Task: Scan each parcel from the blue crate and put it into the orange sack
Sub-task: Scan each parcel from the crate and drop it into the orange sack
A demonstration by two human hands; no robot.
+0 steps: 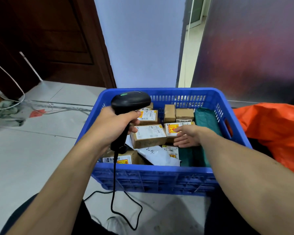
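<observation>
A blue crate (153, 177) stands on the floor in front of me, filled with several cardboard parcels, a white mailer bag (157, 155) and green padded bags (206, 119). My left hand (114, 124) grips a black corded barcode scanner (130, 101) above the crate's left side. My right hand (187, 135) reaches into the crate with fingers spread, touching a small brown parcel with a yellow-and-red label (172, 128). The orange sack (271, 131) lies to the right of the crate.
The scanner's black cable (124, 216) loops on the tiled floor in front of the crate. A dark wooden door (49, 39) and white cables (15, 85) are at the left, with a crumpled cloth (8, 112) below them. A grey panel (253, 48) stands behind the sack.
</observation>
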